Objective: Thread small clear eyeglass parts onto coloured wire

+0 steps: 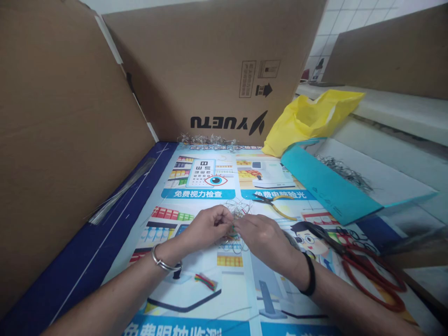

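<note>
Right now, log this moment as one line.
left hand: curled at wire tangle | right hand: at same tangle, grip unclear | pliers: beyond right hand | red-handled scissors: farther right

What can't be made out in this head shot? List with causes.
Head view:
- Middle of the wire bundle: hidden by the left hand and right hand; exact grip unclear.
- Bottom of the yellow bag: hidden by its near side.
- Clear-looking pieces by the cardboard: too small to count.
- Lowest printed lettering: cut by bottom edge.
</note>
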{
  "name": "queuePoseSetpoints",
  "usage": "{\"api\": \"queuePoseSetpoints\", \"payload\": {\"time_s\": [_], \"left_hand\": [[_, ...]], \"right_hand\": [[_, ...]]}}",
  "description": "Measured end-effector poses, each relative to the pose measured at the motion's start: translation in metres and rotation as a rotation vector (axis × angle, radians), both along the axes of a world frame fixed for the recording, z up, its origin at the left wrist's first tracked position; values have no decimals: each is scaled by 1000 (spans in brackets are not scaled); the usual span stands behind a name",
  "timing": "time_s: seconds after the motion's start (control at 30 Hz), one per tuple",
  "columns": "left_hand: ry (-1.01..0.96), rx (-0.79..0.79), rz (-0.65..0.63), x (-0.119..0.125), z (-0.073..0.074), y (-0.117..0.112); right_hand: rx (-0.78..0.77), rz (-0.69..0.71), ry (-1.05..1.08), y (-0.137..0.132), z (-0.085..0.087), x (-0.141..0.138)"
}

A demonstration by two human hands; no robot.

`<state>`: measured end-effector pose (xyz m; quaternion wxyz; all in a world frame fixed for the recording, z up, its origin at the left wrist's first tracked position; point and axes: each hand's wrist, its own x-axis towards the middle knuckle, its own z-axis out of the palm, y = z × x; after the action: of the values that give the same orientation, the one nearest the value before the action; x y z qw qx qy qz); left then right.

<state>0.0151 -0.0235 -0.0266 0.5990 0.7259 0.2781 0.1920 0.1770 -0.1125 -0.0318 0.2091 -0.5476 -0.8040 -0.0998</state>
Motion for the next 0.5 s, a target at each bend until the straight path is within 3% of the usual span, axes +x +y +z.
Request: {"api": "queuePoseSetpoints", "payload": {"time_s": [0.27,0.5], "left_hand": [[0,-122,69,4,3,-6],[-24,-148,103,6,9,-13]], "right_hand": [[50,25,-184,-3,4,-3],[129,-28,-156,2,-4,-1]]}}
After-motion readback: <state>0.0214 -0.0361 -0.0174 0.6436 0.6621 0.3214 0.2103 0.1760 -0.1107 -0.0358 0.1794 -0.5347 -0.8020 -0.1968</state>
